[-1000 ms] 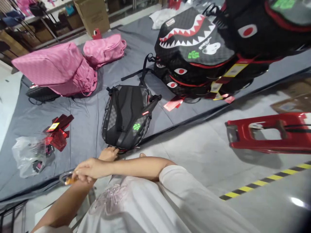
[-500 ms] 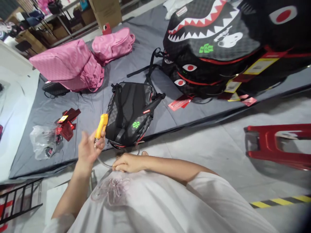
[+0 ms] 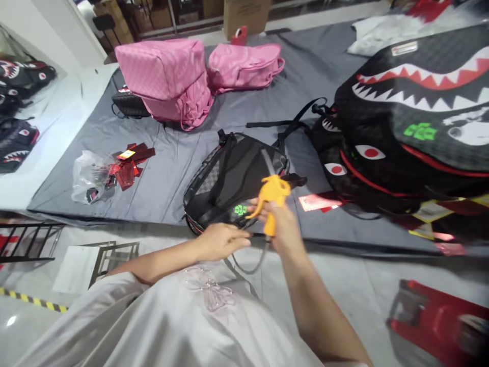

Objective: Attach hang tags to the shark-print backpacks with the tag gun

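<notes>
My right hand [image 3: 280, 224] is closed round a yellow air blow gun [image 3: 272, 196], held up over the near end of a small black backpack [image 3: 237, 176] with a green logo. The backpack lies on a grey mat [image 3: 168, 158]. A thin hose [image 3: 250, 266] loops down from the gun's base. My left hand [image 3: 221, 240] sits just left of the gun at the mat's edge. Its fingers are pressed together on the hose.
A pile of black shark-face backpacks [image 3: 412, 127] fills the right. Two pink bags [image 3: 168, 76] lie at the back. A clear plastic bag [image 3: 89, 176] and red hang tags [image 3: 128, 163] sit on the left. A red stool [image 3: 443, 321] lies at lower right, a metal rack [image 3: 110, 252] at lower left.
The yellow gun was up in my left hand half a second ago; my right hand holds it now, over the backpack. The view has swung left.
</notes>
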Demonstrator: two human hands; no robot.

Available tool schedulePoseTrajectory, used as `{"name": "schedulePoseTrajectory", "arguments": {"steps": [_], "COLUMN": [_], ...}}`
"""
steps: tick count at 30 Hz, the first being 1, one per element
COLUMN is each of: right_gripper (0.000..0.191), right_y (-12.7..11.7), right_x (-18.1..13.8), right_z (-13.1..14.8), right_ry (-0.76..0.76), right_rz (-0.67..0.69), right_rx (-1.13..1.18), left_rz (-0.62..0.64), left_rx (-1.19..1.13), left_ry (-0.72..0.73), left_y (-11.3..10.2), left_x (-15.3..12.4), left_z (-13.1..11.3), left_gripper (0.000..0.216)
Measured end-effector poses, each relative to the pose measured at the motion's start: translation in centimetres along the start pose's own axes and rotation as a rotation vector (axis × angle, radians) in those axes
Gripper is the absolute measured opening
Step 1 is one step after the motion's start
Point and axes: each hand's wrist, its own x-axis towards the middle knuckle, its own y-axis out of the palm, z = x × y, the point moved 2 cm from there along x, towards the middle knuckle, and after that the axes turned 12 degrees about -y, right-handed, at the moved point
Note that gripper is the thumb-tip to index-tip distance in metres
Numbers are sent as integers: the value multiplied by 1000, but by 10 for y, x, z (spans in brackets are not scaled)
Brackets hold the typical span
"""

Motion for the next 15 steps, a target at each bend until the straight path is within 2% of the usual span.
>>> {"name": "schedulePoseTrajectory", "arguments": {"steps": [1, 2, 4, 6, 8, 11, 14, 15], "right_gripper": [33, 31, 32, 32, 30, 30, 29, 28], "right_y": [-12, -19, -20, -4, 17, 38, 39, 38], "right_x": [6, 12, 23, 34, 49, 77, 99, 103], "right_z": [3, 5, 3, -5, -15, -21, -14, -13], "right_ry": [6, 19, 68, 106, 97, 92, 115, 153], "right_rz": [-26, 9, 226, 448, 513, 458, 312, 316], "right_rx": [-90, -195, -441, -711, -955, -1129, -1106, -1045], "left_rz": [-89, -216, -417, -416, -350, -335, -352, -320], "left_rx": [94, 193, 391, 513, 506, 239, -431, -682], "left_ry": [-25, -73, -221, -370, -469, -480, -491, -526], "left_y": [-12, -24, -41, -48, -49, -55, -73, -80], "left_x": [9, 21, 52, 85, 111, 124, 119, 117], "left_z": [11, 24, 54, 85, 110, 132, 148, 155], "left_gripper": [51, 51, 64, 80, 82, 67, 43, 40]}}
